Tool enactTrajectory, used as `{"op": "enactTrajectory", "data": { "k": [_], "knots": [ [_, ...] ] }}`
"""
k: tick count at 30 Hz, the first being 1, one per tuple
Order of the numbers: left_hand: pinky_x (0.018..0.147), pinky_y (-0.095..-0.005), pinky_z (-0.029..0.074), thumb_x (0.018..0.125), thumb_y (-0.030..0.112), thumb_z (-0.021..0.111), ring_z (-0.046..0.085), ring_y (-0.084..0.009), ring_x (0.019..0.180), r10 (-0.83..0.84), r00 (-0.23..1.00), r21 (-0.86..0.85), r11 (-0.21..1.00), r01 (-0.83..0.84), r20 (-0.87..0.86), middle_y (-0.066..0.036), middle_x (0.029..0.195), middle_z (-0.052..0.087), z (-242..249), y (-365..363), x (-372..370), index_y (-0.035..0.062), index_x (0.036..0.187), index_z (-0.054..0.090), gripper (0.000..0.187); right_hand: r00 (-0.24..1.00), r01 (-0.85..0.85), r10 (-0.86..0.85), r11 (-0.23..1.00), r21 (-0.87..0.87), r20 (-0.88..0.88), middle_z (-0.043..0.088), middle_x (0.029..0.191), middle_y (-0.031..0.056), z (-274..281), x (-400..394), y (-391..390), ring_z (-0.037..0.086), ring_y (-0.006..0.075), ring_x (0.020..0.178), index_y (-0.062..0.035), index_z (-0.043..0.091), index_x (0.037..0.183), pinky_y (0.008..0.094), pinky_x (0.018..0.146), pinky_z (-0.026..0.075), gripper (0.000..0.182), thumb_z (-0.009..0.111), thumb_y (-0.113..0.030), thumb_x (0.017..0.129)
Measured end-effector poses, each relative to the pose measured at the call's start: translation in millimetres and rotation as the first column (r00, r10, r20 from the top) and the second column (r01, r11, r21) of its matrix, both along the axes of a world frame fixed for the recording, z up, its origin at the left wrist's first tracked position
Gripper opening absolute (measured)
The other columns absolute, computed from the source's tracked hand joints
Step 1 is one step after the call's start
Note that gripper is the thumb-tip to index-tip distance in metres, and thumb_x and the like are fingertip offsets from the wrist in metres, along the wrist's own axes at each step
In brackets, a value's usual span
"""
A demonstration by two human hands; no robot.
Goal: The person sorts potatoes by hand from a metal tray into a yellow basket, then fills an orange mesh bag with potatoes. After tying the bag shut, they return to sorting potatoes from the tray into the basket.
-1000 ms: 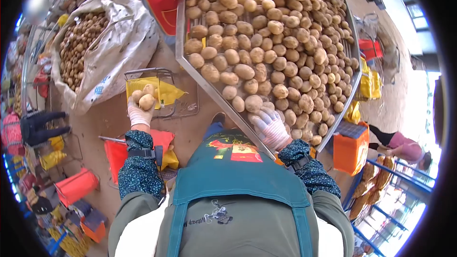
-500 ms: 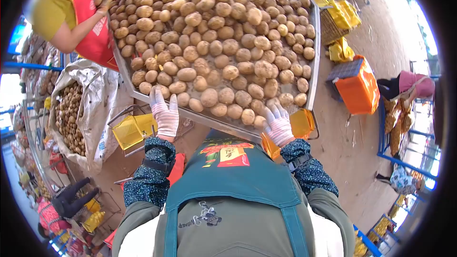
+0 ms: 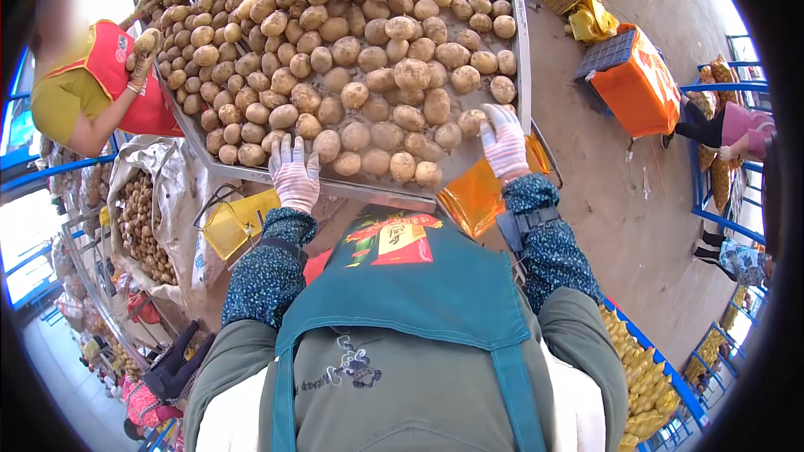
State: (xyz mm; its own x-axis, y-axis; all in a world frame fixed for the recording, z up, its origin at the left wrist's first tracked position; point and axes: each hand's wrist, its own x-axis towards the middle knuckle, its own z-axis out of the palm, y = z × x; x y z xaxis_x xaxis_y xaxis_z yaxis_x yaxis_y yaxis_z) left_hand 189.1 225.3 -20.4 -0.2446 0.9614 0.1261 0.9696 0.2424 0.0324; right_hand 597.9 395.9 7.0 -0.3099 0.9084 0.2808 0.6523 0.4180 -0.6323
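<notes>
Many brown potatoes (image 3: 410, 74) lie spread over a metal sorting table (image 3: 368, 194) with a raised rim. My left hand (image 3: 293, 176), in a pale striped glove, rests at the near rim with fingers spread, fingertips beside the closest potatoes. Over the right front corner is my right hand (image 3: 506, 149), gloved alike. Its fingers are stretched out, with the fingertips right at a single potato (image 3: 471, 122). A bare patch of metal shows around that potato.
An orange bag (image 3: 479, 201) and a yellow bag (image 3: 239, 222) hang below the near edge. At left stands a large white sack (image 3: 201, 188) of potatoes. A person in a red apron (image 3: 109, 59) holds potatoes across the table. An orange-covered crate (image 3: 641, 88) stands at right.
My right hand has shifted from the near rim toward the right corner, reaching a potato there. Several potatoes near the right front have moved left. The view has turned slightly.
</notes>
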Motion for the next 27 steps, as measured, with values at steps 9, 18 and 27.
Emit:
{"op": "enactTrajectory", "data": {
  "k": [9, 18, 27],
  "knots": [
    [0.114, -0.0568, 0.030, 0.097, 0.041, 0.058, 0.037, -0.0412, 0.142, -0.025, 1.000, 0.032, 0.999, 0.025, 0.014, -0.017, 0.147, 0.052, -1, 2, 1, 0.0035, 0.137, 0.059, 0.055, 0.999, -0.039, 0.027, 0.951, -0.308, -0.043, 0.067, 0.110, 0.0173, -28, -10, -78, 0.060, 0.0401, 0.109, -0.0041, 0.067, 0.112, 0.0470, 0.097, 0.049, 0.026, 0.066, -0.015, 0.088],
    [0.114, -0.0575, 0.029, 0.097, 0.042, 0.058, 0.035, -0.0405, 0.143, -0.042, 0.997, 0.017, 0.999, 0.041, 0.062, -0.016, 0.148, 0.051, -3, -1, -5, 0.0050, 0.138, 0.059, 0.055, 0.859, 0.009, 0.381, 0.658, -0.753, 0.343, 0.060, 0.131, 0.0232, -29, -30, -153, 0.058, 0.0400, 0.120, -0.0057, 0.051, 0.140, 0.0457, 0.104, 0.048, 0.065, 0.072, -0.032, 0.083],
    [0.112, -0.0607, 0.030, 0.096, 0.042, 0.058, 0.034, -0.0444, 0.142, -0.102, 0.992, -0.032, 0.994, 0.105, 0.077, -0.017, 0.148, 0.049, 6, 0, -8, 0.0046, 0.138, 0.058, 0.056, 0.685, 0.035, 0.542, 0.643, -0.765, 0.487, 0.066, 0.116, 0.0222, -58, -46, -173, 0.067, 0.0389, 0.107, -0.0036, 0.061, 0.124, 0.0465, 0.091, 0.055, 0.033, 0.054, -0.016, 0.094]
  ]
}}
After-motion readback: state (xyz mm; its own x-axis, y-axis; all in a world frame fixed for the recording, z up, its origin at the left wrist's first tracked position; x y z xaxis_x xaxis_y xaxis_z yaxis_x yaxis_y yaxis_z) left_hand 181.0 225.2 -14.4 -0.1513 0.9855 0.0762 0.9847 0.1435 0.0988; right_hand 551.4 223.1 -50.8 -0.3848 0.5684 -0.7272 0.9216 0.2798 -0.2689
